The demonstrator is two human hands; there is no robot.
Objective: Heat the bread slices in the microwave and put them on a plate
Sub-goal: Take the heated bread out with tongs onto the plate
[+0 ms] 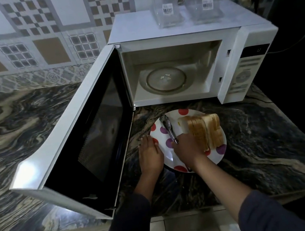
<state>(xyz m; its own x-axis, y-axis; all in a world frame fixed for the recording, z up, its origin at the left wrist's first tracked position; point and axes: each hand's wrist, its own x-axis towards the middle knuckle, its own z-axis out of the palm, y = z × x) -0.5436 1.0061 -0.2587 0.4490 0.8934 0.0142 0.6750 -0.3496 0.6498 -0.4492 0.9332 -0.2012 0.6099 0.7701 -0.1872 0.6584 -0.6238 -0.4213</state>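
A white plate (pixel 174 121) with red and purple dots lies on the counter in front of the microwave (pixel 174 24). Several bread slices (pixel 204 130) lean together on its right half. Metal tongs (pixel 167 128) lie on the plate left of the bread. My right hand (pixel 187 150) is closed around the near end of the tongs. My left hand (pixel 150 153) rests flat on the plate's left rim and the counter, fingers apart. The microwave door (pixel 84 136) stands wide open to the left. Its glass turntable (pixel 166 79) holds nothing.
Two clear glass containers (pixel 167 7) (pixel 205 3) stand on top of the microwave. The marbled stone counter (pixel 259 139) stretches left and right, with its front edge near me. A cable (pixel 297 40) runs behind the microwave at right. Tiled wall at the back.
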